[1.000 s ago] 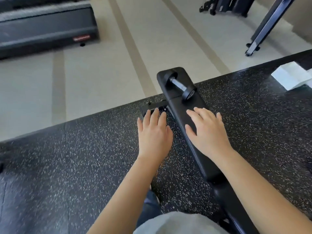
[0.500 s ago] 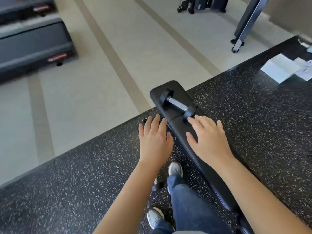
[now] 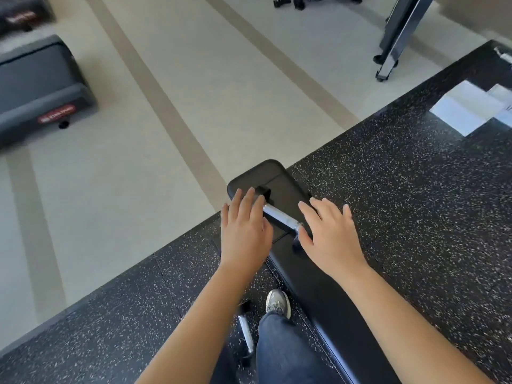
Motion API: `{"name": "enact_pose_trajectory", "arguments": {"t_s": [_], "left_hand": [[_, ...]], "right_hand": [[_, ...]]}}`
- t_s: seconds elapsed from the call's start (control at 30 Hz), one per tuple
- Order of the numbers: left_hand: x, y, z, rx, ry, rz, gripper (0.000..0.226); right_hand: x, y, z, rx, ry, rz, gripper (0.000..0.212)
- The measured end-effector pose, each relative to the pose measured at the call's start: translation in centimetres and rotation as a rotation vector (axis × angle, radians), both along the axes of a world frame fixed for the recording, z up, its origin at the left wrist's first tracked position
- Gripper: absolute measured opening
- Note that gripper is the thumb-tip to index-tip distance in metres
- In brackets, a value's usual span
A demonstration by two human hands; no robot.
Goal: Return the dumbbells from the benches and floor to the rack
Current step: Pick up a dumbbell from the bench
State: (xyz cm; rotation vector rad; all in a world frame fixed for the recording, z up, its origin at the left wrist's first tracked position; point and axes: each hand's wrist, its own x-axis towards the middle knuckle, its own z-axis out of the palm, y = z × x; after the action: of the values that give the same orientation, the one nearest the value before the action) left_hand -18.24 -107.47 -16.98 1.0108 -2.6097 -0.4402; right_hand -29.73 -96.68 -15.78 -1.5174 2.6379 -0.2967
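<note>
A small dumbbell (image 3: 279, 217) with a silver handle and black ends lies across the far end of a black padded bench (image 3: 318, 289). My left hand (image 3: 243, 228) hovers over its left end with fingers straight, hiding that end. My right hand (image 3: 329, 236) is spread over its right end, which shows only in part. Neither hand grips it. A second dumbbell (image 3: 246, 332) with a silver handle lies on the speckled floor under my left forearm, beside my leg.
Black speckled rubber flooring (image 3: 415, 217) meets pale tiled floor (image 3: 221, 92). A treadmill base (image 3: 41, 87) stands at the far left. A metal frame leg (image 3: 393, 45) is at the upper right. White papers (image 3: 468, 109) lie at the right edge. The rack is out of view.
I have stepped closer to the bench end. Both hands have moved forward, from short of the dumbbell to over its two ends. The floor dumbbell has come into view.
</note>
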Motion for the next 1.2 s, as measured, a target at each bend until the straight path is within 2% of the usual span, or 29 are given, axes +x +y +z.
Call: {"name": "enact_pose_trajectory", "arguments": {"t_s": [0.27,0.37,0.53,0.7,1.0,1.2], "left_hand": [[-2.6,-5.6,-8.8,0.073,-0.099,-0.069,0.041],[-3.4,-6.9,-12.7,0.145,-0.133,-0.131,0.04],[-4.8,-8.5,-19.0,0.154,-0.174,-0.189,0.042],[-5.2,-10.4,-23.9,0.171,-0.206,-0.148,0.043],[-5.1,-10.5,-29.1,0.161,-0.107,-0.165,0.049],[-6.0,-11.1,-30.1,0.233,0.011,-0.145,0.052]], "right_hand": [[-2.9,-5.0,-8.3,0.071,-0.05,-0.061,0.041],[-2.9,-6.4,-12.5,0.125,-0.103,-0.107,0.041],[-2.6,-8.2,-19.5,0.248,-0.145,-0.088,0.045],[-2.8,-9.6,-25.0,0.26,-0.218,-0.11,0.047],[-3.7,-11.2,-31.3,0.168,-0.412,-0.267,0.053],[-4.7,-12.1,-33.1,0.179,-0.358,-0.214,0.053]]}}
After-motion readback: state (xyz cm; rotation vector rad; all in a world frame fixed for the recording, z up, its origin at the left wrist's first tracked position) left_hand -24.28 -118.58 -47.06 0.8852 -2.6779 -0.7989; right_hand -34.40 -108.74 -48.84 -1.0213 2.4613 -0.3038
